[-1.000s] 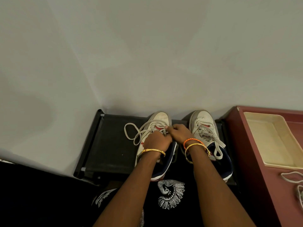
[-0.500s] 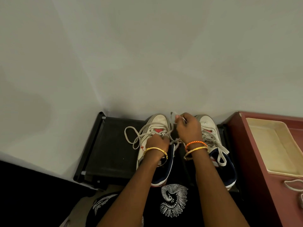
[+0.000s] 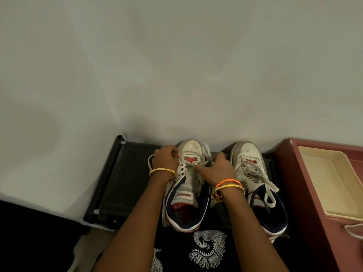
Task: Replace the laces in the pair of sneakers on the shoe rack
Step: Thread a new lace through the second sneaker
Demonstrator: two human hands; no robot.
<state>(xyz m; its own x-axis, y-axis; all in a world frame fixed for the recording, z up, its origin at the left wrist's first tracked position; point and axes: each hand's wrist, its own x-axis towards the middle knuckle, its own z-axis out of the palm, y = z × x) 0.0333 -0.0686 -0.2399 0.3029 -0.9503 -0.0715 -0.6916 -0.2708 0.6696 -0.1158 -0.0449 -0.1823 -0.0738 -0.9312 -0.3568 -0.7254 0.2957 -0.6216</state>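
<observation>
Two white sneakers stand side by side on a low black shoe rack [image 3: 125, 185] pushed against a pale wall, toes toward the wall and open heels toward the person. Both hands are on the left sneaker [image 3: 185, 185], the one nearer the middle of the rack. The left hand [image 3: 166, 160] sits at the shoe's outer side near the toe, fingers curled, pinching the grey-white lace [image 3: 205, 154] where it leaves the lowest eyelets; a loop of the same lace hangs out beside that wrist onto the rack. The right hand [image 3: 217, 169] lies across the shoe's inner side, its fingers bent round the other run of the lace, which rises in a short loop just beyond the knuckles beside the toe cap. The upper eyelets of this shoe are bare, and the tongue with its red patch shows between the two hands. A gold bangle rings the left wrist; an orange cord and a gold bangle ring the right. The right sneaker [image 3: 253, 179] stands just beside, fully laced, its bow flopping over the navy collar, touched by neither hand. To the right is a dark red cabinet [image 3: 306, 193] with a cream tray [image 3: 322, 183] on top and a loose white lace [image 3: 353, 230] lying near its front edge.
</observation>
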